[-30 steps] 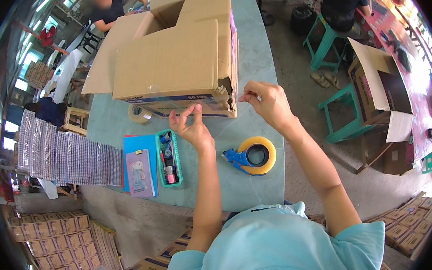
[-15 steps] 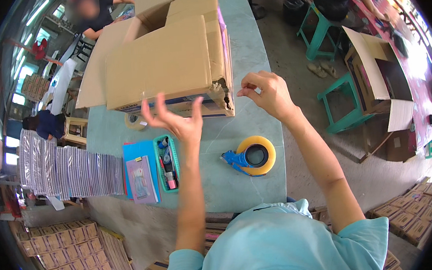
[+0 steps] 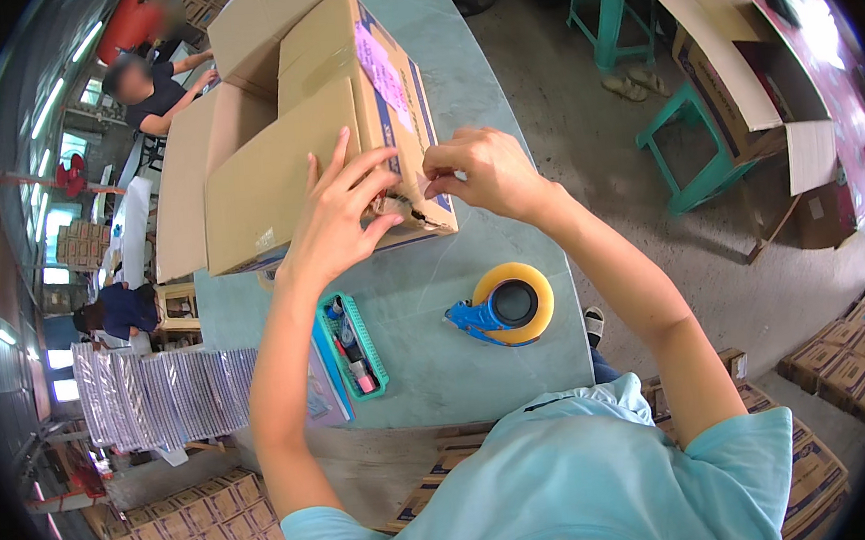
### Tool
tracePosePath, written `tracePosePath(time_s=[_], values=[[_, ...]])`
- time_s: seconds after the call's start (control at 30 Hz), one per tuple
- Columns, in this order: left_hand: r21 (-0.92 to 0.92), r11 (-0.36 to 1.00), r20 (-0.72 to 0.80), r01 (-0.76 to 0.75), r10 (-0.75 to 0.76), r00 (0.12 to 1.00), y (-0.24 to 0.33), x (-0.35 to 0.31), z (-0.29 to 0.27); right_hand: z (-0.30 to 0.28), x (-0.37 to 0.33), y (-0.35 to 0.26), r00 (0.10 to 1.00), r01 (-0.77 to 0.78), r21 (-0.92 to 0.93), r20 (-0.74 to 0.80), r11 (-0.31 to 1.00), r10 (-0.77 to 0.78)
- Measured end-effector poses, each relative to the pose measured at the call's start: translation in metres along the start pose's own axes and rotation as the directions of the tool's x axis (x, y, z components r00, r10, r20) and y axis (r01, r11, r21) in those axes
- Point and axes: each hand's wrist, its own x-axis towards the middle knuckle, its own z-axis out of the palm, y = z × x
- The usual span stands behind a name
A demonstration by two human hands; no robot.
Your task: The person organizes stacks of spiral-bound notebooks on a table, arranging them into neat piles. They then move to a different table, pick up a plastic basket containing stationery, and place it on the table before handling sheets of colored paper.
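Observation:
A large open cardboard box (image 3: pixel 285 165) stands on the green-grey table, with a torn hole at its near right corner. My left hand (image 3: pixel 334 217) lies against the box beside the tear, its fingers spread and holding nothing. At the right side face of the box is my right hand (image 3: pixel 486 171), its thumb and fingers pinched together near the torn corner. Whatever the pinch holds, if anything, is too small to make out. A blue tape dispenser (image 3: pixel 474 317) with a roll of clear yellowish tape (image 3: pixel 543 302) lies on the table in front of me.
Left of the dispenser sits a teal basket (image 3: pixel 380 374) of pens and small items. Stacked wrapped bundles (image 3: pixel 170 389) stand at the left. Another open box (image 3: pixel 722 99) and green stools (image 3: pixel 690 152) are at the right. People work at the far left.
Both hands have come onto the box around its torn corner; the left moved up, the right closer in. The view has shifted, showing more of the box's right side with its pink paper.

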Motion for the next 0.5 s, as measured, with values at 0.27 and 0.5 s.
tracePosePath(time_s=[0.27, 0.5], values=[[-0.05, 0.998, -0.009, -0.027, 0.026, 1.0, 0.001, -0.024, -0.002, 0.018, -0.005, -0.004, 0.998, 0.056, 0.065, 0.035, 0.996, -0.059], [-0.081, 0.996, -0.031, -0.028, 0.026, 0.999, -0.005, -0.026, 0.003, 0.023, 0.004, 0.002, 0.998, 0.055, 0.1, 0.034, 0.993, -0.059]])
